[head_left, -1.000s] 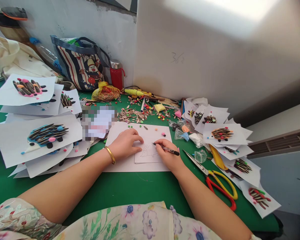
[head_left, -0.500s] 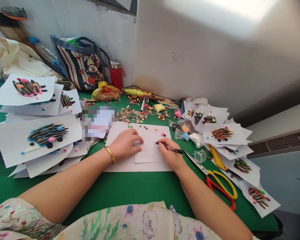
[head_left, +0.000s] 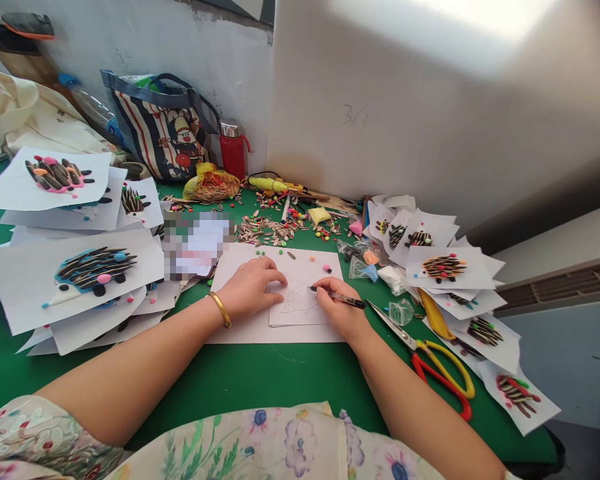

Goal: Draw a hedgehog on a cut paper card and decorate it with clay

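Note:
A small white card [head_left: 293, 319] lies on a larger white sheet [head_left: 240, 333], and a hedgehog outline [head_left: 300, 301] is drawn on it. My right hand [head_left: 336, 310] grips a black pen [head_left: 347, 299], whose tip is at the upper right of the outline. Resting flat on the paper, my left hand [head_left: 253, 288] has its fingers apart and holds nothing; its fingertips reach the card's left side. Little green clay balls [head_left: 281, 252], a sunflower seed [head_left: 291, 255] and a pink clay ball [head_left: 327, 268] sit along the sheet's upper part.
Stacks of seed-hedgehog cards stand at left [head_left: 95, 273] and right [head_left: 445, 267]. Scissors [head_left: 440, 367] lie right of my forearm. Behind the sheet are scattered sunflower seeds [head_left: 265, 230], a phone [head_left: 200, 243], a red bottle [head_left: 233, 153] and a striped bag [head_left: 155, 133]. Bagged clay [head_left: 393, 279] lies at right.
The pen tip has shifted very slightly to the left along the outline's top. My left hand and the card stay where they were.

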### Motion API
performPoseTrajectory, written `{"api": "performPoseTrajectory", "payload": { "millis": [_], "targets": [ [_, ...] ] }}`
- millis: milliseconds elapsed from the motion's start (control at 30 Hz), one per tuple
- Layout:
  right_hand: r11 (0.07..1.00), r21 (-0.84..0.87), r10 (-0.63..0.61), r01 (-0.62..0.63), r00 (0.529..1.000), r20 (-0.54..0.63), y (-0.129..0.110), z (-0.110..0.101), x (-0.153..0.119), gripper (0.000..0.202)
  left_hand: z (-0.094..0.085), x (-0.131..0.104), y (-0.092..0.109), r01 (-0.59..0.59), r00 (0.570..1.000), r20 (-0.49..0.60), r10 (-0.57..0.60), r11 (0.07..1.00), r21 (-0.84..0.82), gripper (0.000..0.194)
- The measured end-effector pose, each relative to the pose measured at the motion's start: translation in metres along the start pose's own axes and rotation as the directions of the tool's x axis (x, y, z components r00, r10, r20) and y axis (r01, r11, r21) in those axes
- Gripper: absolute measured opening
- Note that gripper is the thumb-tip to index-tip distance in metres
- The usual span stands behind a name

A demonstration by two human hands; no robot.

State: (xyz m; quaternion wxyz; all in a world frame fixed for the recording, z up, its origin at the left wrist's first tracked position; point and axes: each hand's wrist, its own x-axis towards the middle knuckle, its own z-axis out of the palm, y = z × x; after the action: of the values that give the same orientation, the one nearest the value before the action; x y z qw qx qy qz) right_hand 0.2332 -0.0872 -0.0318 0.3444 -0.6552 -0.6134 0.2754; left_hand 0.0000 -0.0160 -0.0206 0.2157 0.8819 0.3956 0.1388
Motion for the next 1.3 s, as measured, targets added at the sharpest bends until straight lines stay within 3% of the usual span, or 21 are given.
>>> {"api": "performPoseTrajectory", "payload": {
  "millis": [300,533,700,867,1067,1300],
  "targets": [
    [0.999,-0.043,0.006,-0.006,1.0,0.004,-0.004,-0.001,-0.002,0.019,0.0,-0.001,-0.001,-0.003,1.0,-0.004,0.003,1.0,0.003,0.026],
    [0.972,-0.154,-0.182,0.18,0.983,0.0,-0.023,0.001,-0.022,0.019,0.0,0.0,-0.001,-0.004,1.0,-0.004,0.004,1.0,0.0,0.025],
    [0.988,-0.061,-0.14,0.143,0.989,0.054,-0.02,0.005,-0.024,0.019,-0.001,-0.001,0.0,-0.003,1.0,-0.008,0.003,1.0,-0.005,0.024],
    [0.963,-0.164,-0.221,0.212,0.975,-0.038,-0.021,-0.002,-0.022,0.02,0.0,-0.001,-0.001,-0.004,1.0,-0.008,0.004,1.0,-0.007,0.025],
    [0.995,-0.01,-0.102,0.104,0.991,0.084,-0.018,0.003,-0.021,0.018,-0.001,-0.001,0.0,-0.002,1.0,-0.006,0.002,1.0,0.006,0.025],
    [0.995,0.008,-0.103,0.103,0.986,0.133,-0.015,0.008,-0.018,0.018,0.0,0.0,0.0,-0.005,1.0,-0.002,0.005,1.0,0.006,0.026]
  ]
}}
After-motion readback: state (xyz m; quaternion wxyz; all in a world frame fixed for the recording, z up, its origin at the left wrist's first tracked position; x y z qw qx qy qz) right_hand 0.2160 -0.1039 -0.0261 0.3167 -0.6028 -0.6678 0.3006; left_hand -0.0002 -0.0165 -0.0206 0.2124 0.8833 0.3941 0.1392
